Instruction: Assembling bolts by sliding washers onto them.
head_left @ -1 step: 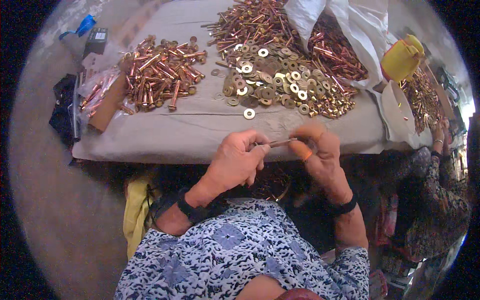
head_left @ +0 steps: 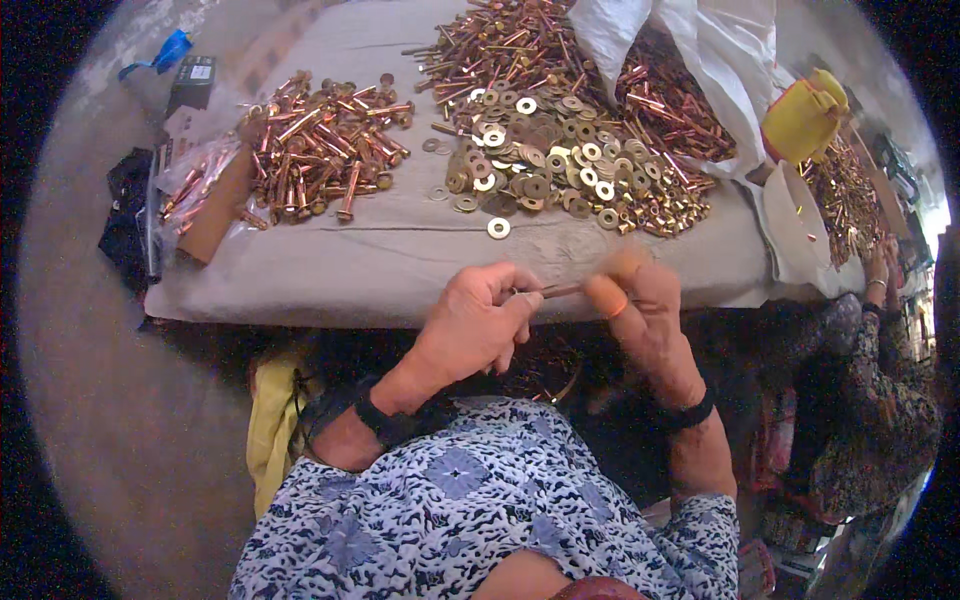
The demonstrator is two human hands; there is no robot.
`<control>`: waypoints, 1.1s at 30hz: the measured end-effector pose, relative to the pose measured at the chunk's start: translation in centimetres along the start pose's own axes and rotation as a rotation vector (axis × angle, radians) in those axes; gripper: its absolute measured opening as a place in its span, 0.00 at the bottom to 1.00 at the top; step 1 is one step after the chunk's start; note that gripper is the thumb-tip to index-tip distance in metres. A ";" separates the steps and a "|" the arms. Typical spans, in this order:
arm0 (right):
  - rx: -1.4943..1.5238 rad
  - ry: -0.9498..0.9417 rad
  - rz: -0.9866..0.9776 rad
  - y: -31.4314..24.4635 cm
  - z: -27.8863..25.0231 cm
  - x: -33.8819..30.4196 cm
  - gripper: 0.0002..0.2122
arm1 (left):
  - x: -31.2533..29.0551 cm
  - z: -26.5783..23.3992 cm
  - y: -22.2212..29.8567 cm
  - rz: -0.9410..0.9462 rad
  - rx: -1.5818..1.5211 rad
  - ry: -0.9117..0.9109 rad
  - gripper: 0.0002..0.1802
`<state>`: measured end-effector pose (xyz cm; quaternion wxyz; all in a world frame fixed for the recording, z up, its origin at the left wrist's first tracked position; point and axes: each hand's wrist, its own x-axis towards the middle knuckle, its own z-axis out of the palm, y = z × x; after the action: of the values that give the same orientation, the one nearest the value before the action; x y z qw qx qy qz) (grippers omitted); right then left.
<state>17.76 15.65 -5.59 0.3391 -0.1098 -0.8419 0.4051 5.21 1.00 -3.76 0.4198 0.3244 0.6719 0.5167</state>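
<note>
Over the table's front edge, my left hand (head_left: 478, 315) pinches a slim metal bolt (head_left: 562, 291) between thumb and fingers. The bolt's shaft sticks out to the right, towards my right hand (head_left: 640, 300). Orange covers sit on the right thumb and forefinger, which are at the bolt's free end; the forefinger is smeared by motion, so its grip is unclear. Beyond my hands lies a heap of flat washers (head_left: 540, 165), with small brass-coloured sleeves (head_left: 650, 205) at its right side. One loose washer (head_left: 498, 228) lies nearest to me.
Thicker bolts (head_left: 320, 150) are heaped at the left beside a cardboard piece (head_left: 215, 205) and a clear plastic bag. Long bolts (head_left: 500, 45) pile up at the back, next to a white sack (head_left: 735, 90). Another person's hand (head_left: 877, 270) is at the far right, near more bolts.
My right hand's thumb and forefinger have shifted slightly to the right along the bolt, showing more of its shaft. My left hand stays in place.
</note>
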 end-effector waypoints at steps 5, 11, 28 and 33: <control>0.092 0.057 0.096 -0.6 -0.1 -0.1 0.06 | 0.0 0.1 0.1 0.005 -0.010 0.023 0.09; -0.010 -0.062 0.041 -0.2 -0.7 -0.1 0.05 | 0.0 0.1 -0.1 0.014 -0.006 -0.012 0.09; 0.373 0.134 0.203 0.5 0.2 0.0 0.08 | 0.6 0.3 -0.1 -0.007 -0.057 -0.012 0.11; 0.961 0.120 0.212 -1.2 1.4 0.6 0.17 | 0.6 0.4 0.3 -0.012 -0.064 0.025 0.10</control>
<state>16.46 14.32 -5.04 0.3560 -0.0491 -0.5231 0.7728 5.34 1.80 -3.62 0.4247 0.3002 0.6623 0.5393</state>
